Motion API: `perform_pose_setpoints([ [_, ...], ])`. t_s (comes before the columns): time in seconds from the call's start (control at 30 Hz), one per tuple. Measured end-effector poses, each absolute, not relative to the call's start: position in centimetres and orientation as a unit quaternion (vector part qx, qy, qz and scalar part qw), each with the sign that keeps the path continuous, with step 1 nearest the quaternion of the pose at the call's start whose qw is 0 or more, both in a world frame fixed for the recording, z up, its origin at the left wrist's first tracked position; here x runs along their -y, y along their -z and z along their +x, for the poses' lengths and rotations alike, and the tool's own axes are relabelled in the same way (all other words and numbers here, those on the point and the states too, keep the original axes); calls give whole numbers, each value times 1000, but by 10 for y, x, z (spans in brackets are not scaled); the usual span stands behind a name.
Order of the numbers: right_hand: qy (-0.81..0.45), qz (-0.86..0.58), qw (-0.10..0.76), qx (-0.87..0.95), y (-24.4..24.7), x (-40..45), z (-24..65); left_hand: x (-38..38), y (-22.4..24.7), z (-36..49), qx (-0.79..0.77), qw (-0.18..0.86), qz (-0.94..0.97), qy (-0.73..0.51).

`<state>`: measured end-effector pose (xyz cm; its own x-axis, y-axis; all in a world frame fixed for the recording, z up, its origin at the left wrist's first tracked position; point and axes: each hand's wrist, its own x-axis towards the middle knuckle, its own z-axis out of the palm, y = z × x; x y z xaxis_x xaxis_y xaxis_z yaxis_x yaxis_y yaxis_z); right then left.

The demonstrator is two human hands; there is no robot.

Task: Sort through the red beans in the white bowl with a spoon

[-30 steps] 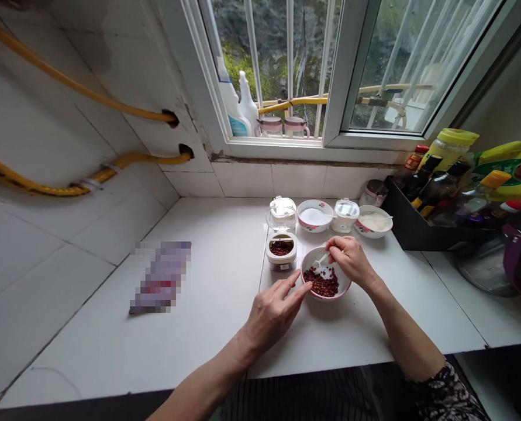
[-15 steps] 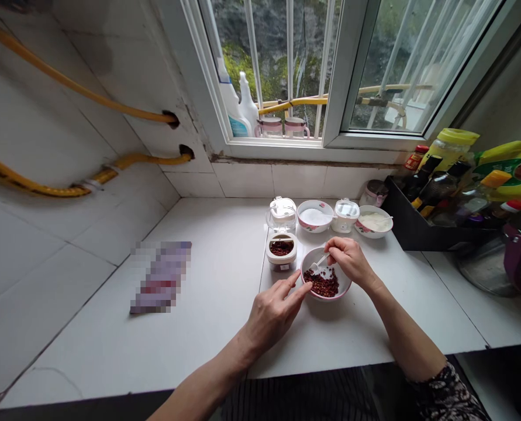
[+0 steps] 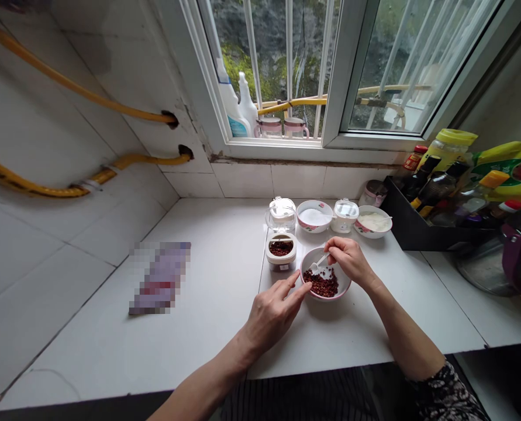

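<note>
White spoon (image 3: 316, 267) pinched by right fingers (image 3: 333, 246), left fingers (image 3: 302, 289) spread against bowl (image 3: 344, 282), open jar (image 3: 281, 261) alongside, floral bowls (image 3: 314, 228) behind.

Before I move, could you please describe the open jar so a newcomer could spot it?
Below the window lies a white counter. The open jar stands left of the near bowl; unlike the jar behind, it shows dark red grains.

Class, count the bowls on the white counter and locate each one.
3. The peppercorn bowl is nearest, by the left hand; the white-powder bowl stands farther back; the third bowl sits right of that, beside the black box.
</note>
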<state>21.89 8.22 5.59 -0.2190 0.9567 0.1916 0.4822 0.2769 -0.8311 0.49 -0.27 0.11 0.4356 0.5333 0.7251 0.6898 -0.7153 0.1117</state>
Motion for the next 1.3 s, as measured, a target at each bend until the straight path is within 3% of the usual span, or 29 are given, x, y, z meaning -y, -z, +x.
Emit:
perform_pose_setpoints([
  [0.17, -297, -508, 369, 719, -57, -82, 219, 3, -1, 5, 365, 103, -842, 383],
  [0.43, -392, -515, 380, 661, -58, -82, 221, 2, 0, 5, 365, 98, -842, 385],
  [0.7, -253, -467, 314, 787, -59, -79, 217, 3, -1, 5, 366, 104, -843, 381],
  [1.3, -456, -483, 392, 637, -65, -80, 220, 3, 1, 4, 368, 102, -841, 383],
])
